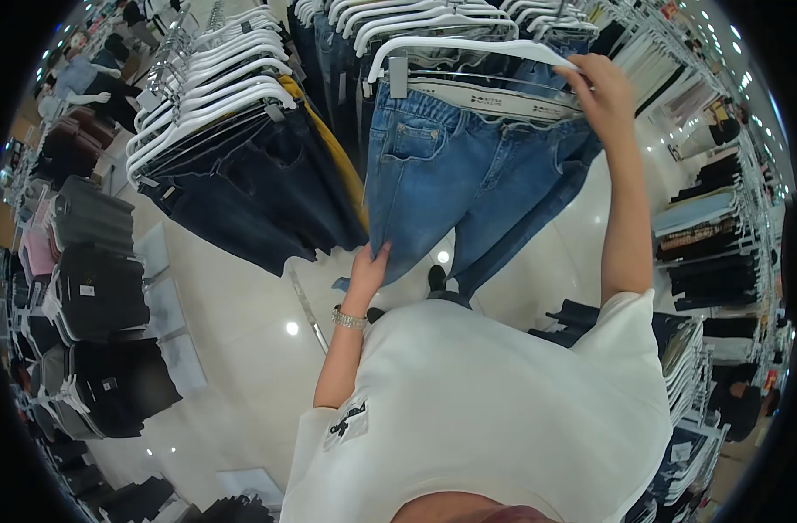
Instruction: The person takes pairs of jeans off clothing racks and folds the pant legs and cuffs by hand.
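The right hand (602, 94) grips the white hanger (477, 43) while the left hand (369, 268) pinches the jeans (455, 170), presumably to steady them.

Clothing store interior. Glossy pale tile floor (233, 366), ceiling-light reflections (292, 329) showing as white spots. Grey and black garments (115, 314) hang down left side, white panels (166, 305) beside them. Right side: more packed clothing (708, 279). Bright ceiling lights (745, 83) upper right.

Dark denim (250, 187) (left) leaves little room beside the jeans (455, 179).
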The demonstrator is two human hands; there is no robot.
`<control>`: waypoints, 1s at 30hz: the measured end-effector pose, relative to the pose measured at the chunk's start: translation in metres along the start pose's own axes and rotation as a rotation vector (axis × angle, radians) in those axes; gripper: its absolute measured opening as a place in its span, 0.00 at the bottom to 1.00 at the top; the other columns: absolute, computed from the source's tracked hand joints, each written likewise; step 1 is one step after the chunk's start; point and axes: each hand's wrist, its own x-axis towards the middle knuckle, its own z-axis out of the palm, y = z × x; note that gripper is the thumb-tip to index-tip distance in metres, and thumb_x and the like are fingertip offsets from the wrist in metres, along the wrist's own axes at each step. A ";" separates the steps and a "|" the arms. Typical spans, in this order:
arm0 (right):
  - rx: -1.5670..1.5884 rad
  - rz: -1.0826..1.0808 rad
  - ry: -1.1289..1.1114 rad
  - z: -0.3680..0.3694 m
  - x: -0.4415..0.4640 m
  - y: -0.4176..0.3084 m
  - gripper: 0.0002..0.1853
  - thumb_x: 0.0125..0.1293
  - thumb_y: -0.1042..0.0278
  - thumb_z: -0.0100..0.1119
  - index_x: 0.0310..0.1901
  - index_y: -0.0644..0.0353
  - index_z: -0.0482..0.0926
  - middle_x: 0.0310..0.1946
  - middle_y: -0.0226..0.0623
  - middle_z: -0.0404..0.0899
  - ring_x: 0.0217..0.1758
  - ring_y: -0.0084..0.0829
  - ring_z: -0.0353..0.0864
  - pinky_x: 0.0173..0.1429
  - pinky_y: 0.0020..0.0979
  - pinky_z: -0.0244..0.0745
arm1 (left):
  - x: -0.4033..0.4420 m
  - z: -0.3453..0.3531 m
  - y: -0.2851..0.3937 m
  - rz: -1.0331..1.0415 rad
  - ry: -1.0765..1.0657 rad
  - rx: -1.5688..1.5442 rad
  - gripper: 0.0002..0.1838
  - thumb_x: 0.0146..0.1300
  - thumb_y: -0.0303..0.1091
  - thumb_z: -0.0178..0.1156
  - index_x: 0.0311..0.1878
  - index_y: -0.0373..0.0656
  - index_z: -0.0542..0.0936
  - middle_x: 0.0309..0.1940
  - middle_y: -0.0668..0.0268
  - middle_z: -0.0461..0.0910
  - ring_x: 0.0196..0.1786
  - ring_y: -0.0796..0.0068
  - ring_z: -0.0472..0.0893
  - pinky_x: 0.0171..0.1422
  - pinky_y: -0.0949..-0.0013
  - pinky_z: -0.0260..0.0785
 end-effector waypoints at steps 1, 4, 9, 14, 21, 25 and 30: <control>0.002 -0.016 -0.010 0.016 0.003 0.011 0.11 0.63 0.60 0.68 0.39 0.59 0.84 0.30 0.35 0.81 0.34 0.36 0.80 0.38 0.33 0.74 | 0.000 -0.002 0.001 -0.052 0.002 0.022 0.18 0.73 0.42 0.56 0.50 0.35 0.80 0.31 0.57 0.81 0.36 0.70 0.78 0.45 0.65 0.71; 0.064 -0.042 0.004 0.067 0.011 0.048 0.13 0.64 0.56 0.66 0.39 0.59 0.84 0.31 0.34 0.82 0.35 0.37 0.81 0.39 0.34 0.74 | 0.010 0.006 -0.014 -0.034 0.050 0.018 0.19 0.73 0.42 0.56 0.51 0.33 0.80 0.34 0.55 0.83 0.38 0.70 0.80 0.48 0.65 0.72; 0.105 -0.029 -0.078 0.131 0.031 0.091 0.14 0.65 0.56 0.65 0.42 0.60 0.85 0.36 0.37 0.84 0.39 0.38 0.83 0.42 0.35 0.76 | 0.024 0.035 -0.010 -0.062 0.176 0.001 0.19 0.74 0.41 0.54 0.53 0.32 0.79 0.40 0.53 0.85 0.43 0.66 0.83 0.52 0.64 0.72; 0.269 -0.116 0.007 0.195 0.040 0.116 0.14 0.64 0.53 0.65 0.38 0.57 0.85 0.32 0.34 0.83 0.38 0.38 0.83 0.41 0.38 0.76 | 0.039 0.074 -0.002 -0.118 0.265 0.038 0.19 0.76 0.41 0.52 0.55 0.33 0.79 0.44 0.54 0.86 0.46 0.63 0.83 0.55 0.65 0.72; 0.397 -0.191 0.054 0.241 0.051 0.132 0.14 0.64 0.52 0.65 0.35 0.54 0.84 0.30 0.30 0.83 0.35 0.36 0.83 0.38 0.36 0.76 | 0.047 0.107 -0.008 -0.173 0.380 0.091 0.20 0.76 0.42 0.51 0.55 0.32 0.79 0.47 0.50 0.85 0.51 0.57 0.84 0.58 0.63 0.71; 0.410 -0.199 -0.014 0.251 0.059 0.136 0.14 0.66 0.51 0.62 0.37 0.53 0.84 0.30 0.30 0.83 0.35 0.36 0.83 0.37 0.36 0.76 | 0.053 0.111 -0.026 -0.171 0.448 0.117 0.20 0.76 0.42 0.51 0.55 0.32 0.78 0.48 0.46 0.84 0.53 0.51 0.83 0.59 0.61 0.71; 0.433 -0.199 -0.081 0.261 0.063 0.140 0.14 0.68 0.51 0.60 0.39 0.54 0.83 0.30 0.33 0.81 0.35 0.40 0.82 0.37 0.38 0.74 | 0.064 0.122 -0.025 -0.195 0.473 0.144 0.20 0.76 0.41 0.51 0.55 0.32 0.78 0.48 0.46 0.84 0.53 0.50 0.83 0.59 0.60 0.71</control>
